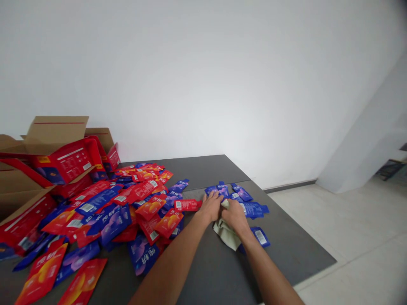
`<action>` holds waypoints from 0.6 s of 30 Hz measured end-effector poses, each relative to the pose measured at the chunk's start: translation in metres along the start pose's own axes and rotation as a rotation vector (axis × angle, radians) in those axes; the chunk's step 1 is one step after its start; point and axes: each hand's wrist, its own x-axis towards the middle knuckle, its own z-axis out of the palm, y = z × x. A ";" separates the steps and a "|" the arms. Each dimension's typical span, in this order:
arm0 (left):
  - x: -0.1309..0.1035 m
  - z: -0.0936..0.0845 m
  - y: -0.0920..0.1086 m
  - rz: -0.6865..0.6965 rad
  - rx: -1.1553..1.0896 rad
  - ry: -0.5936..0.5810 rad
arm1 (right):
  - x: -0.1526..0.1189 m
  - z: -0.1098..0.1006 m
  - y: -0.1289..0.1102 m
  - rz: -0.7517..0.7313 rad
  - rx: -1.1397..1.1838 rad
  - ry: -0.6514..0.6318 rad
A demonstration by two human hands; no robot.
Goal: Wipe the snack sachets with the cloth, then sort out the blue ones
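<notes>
With fingers stretched out, my left hand point(211, 206) lies at the near edge of a blue pouch point(221, 189) on the dark table. My right hand point(234, 216) is closed on a pale green cloth point(226, 235), which hangs down in folds below the fingers. Both hands are close together, almost touching. Just right of them lie more blue pouches, one with a narrow spout end point(254, 209) and one with a white barcode label point(260, 237). A red pouch point(186, 205) lies left of my left hand.
A large heap of red and blue pouches point(111, 216) covers the table's left side. Open red cardboard boxes point(70, 163) stand behind it at the far left. The grey tabletop point(286, 245) ends at a right edge above a pale floor, and a white wall point(203, 84) rises behind.
</notes>
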 end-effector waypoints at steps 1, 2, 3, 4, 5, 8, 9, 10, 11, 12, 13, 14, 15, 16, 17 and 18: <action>0.001 0.002 -0.001 -0.008 0.003 0.000 | 0.001 0.001 0.002 0.000 -0.004 0.002; 0.002 0.005 -0.002 -0.019 0.007 0.008 | 0.002 0.002 0.003 0.000 -0.008 0.004; 0.001 0.006 -0.002 -0.029 0.012 0.021 | 0.003 0.003 0.005 -0.001 -0.010 0.004; 0.000 0.007 -0.003 -0.038 0.018 0.038 | 0.004 0.004 0.006 0.000 -0.011 0.005; -0.001 0.008 -0.002 -0.044 0.024 0.056 | 0.004 0.004 0.007 0.002 -0.011 0.005; -0.007 0.008 -0.001 -0.039 0.028 0.097 | 0.003 0.003 0.006 0.013 -0.009 0.013; -0.010 0.007 -0.001 -0.032 0.020 0.109 | 0.002 0.002 0.005 0.014 -0.008 0.019; -0.013 0.006 0.000 -0.026 0.006 0.125 | 0.001 0.001 0.003 0.015 -0.008 0.025; -0.016 0.004 0.000 -0.023 -0.014 0.145 | 0.000 -0.001 0.000 0.013 -0.007 0.032; -0.019 0.002 0.000 -0.025 -0.043 0.170 | -0.001 -0.003 -0.002 0.008 -0.004 0.041; -0.021 0.000 -0.001 -0.033 -0.078 0.202 | -0.002 -0.005 -0.006 0.001 0.001 0.052; -0.024 -0.004 -0.003 -0.047 -0.120 0.241 | -0.004 -0.007 -0.009 -0.011 0.010 0.066; -0.026 -0.008 -0.005 -0.066 -0.167 0.286 | -0.006 -0.009 -0.013 -0.026 0.024 0.082; -0.028 -0.012 -0.008 -0.091 -0.217 0.337 | -0.007 -0.010 -0.018 -0.047 0.047 0.099; -0.030 -0.018 -0.012 -0.121 -0.271 0.391 | -0.009 -0.010 -0.023 -0.072 0.080 0.116; -0.033 -0.023 -0.018 -0.155 -0.328 0.447 | -0.011 -0.009 -0.028 -0.102 0.122 0.130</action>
